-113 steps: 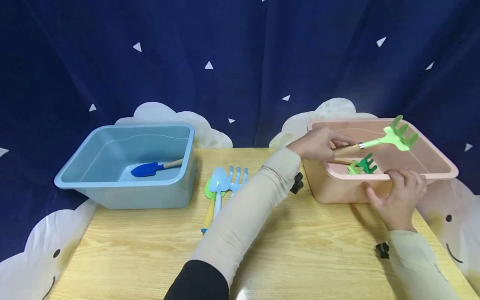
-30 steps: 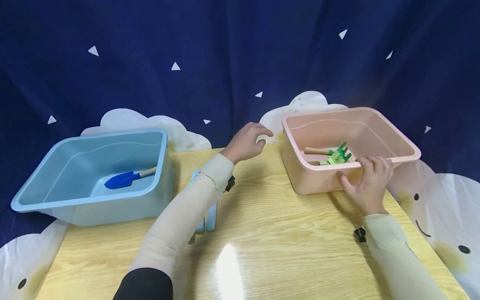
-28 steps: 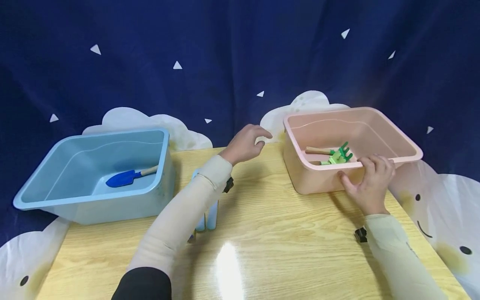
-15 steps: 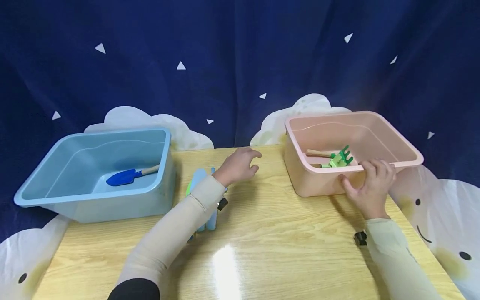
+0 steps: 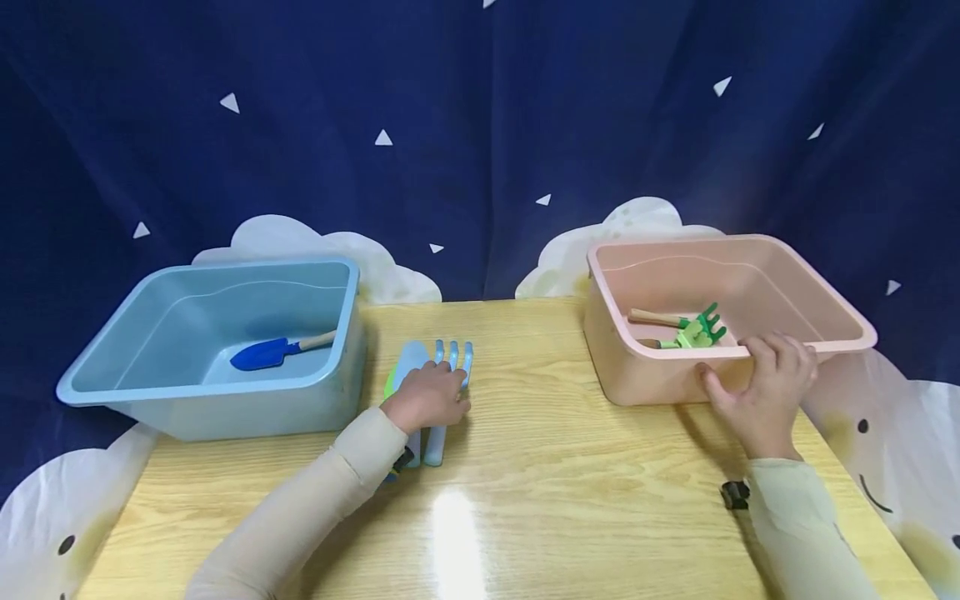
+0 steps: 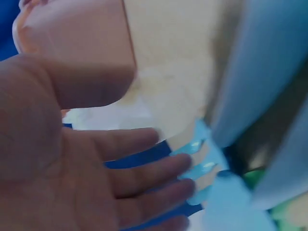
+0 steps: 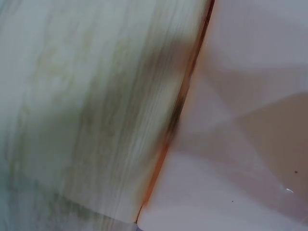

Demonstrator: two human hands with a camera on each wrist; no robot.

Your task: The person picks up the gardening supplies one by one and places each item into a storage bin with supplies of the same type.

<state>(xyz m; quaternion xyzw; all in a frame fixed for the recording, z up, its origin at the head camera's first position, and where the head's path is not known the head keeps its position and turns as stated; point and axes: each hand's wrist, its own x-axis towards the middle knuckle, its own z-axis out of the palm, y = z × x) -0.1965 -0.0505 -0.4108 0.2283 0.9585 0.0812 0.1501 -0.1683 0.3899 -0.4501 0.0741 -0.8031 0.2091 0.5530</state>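
Observation:
My left hand (image 5: 429, 396) is over the light blue hand rake (image 5: 436, 446) and the light blue shovel (image 5: 409, 358) lying side by side on the table. In the left wrist view, the hand's fingers (image 6: 154, 175) are extended and spread, overlapping the rake's tines (image 6: 209, 166). A green-headed tool (image 5: 389, 383) lies mostly hidden under the shovel. My right hand (image 5: 768, 392) grips the near rim of the pink basin (image 5: 645, 379), thumb outside and fingers over the edge. Inside that basin are a light green rake (image 5: 693, 335) and a dark green rake (image 5: 708, 321) with wooden handles.
To the left stands a blue basin (image 5: 225, 412) holding a dark blue trowel (image 5: 258, 354) with a wooden handle. Both basins are on the wooden table (image 5: 555, 500). A dark blue curtain (image 5: 480, 125) hangs behind it.
Earlier my left hand held the light green rake over the pink basin; the rake now lies inside. That hand has since moved left and down to the light blue tools. My right hand stays on the rim.

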